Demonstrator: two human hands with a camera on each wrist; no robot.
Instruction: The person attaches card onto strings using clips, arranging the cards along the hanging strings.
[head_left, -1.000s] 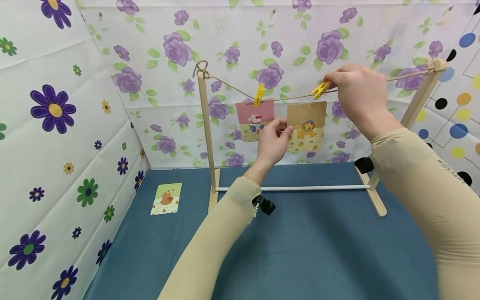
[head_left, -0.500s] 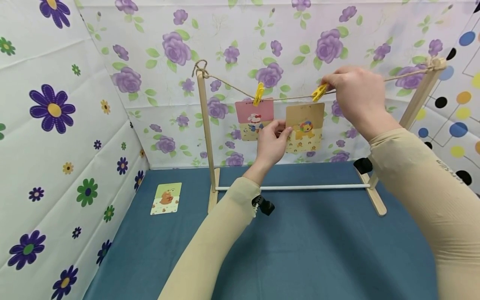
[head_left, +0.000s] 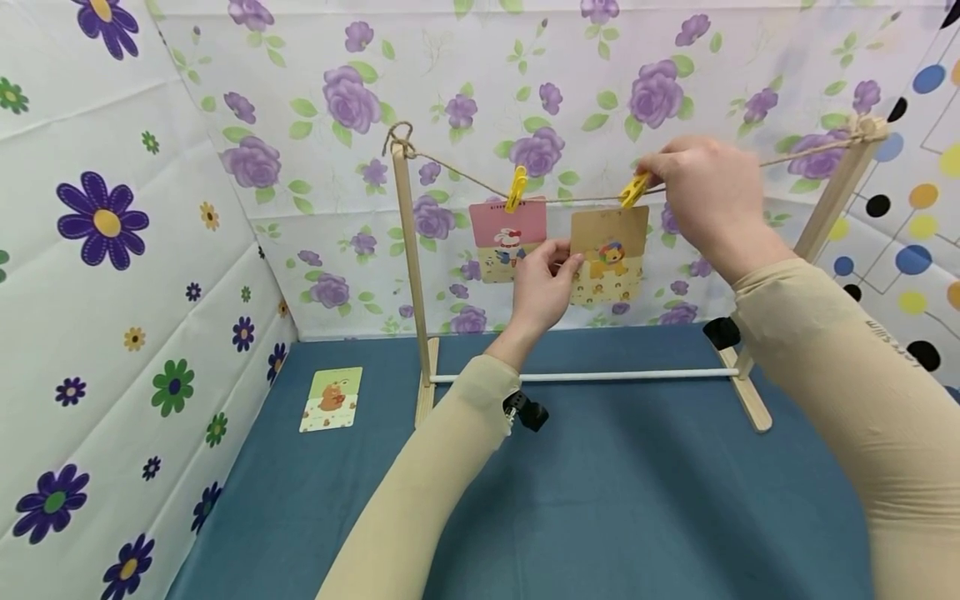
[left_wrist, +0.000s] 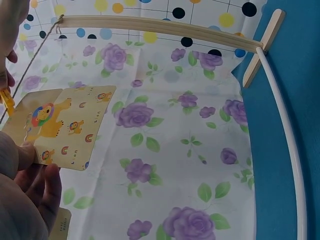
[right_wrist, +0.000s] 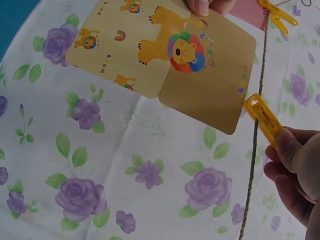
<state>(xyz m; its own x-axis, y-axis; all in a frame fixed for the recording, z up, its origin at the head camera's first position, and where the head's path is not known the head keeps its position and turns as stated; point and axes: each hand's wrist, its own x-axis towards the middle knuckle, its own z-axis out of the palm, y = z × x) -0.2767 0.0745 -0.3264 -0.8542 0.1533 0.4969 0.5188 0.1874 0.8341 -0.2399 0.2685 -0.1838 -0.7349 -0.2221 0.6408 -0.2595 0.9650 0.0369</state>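
My left hand [head_left: 542,287] pinches the left edge of a tan card with a lion printed on it [head_left: 626,242]; thumb and fingers grip it from both faces in the left wrist view. My right hand [head_left: 712,196] pinches a yellow clothespin [right_wrist: 270,125] by its handle end. In the right wrist view the clothespin crosses the twine [right_wrist: 253,165], its tip right at the lion card's top corner. To the left, a second yellow clothespin [head_left: 515,190] clips a pink card with a rabbit [head_left: 512,218] to the twine. My left fingers partly overlap that card.
A wooden post at the left [head_left: 408,250] and another at the right [head_left: 843,187] carry the twine. A white rod [head_left: 630,375] joins their feet low down. One bear card [head_left: 332,400] lies on the blue cloth [head_left: 585,517] at left. Flowered fabric [head_left: 337,200] stands behind.
The right hand has shifted slightly left and down with the clothespin, which now stands steeper and closer to the lion card's top edge. The left hand and its card have barely moved.
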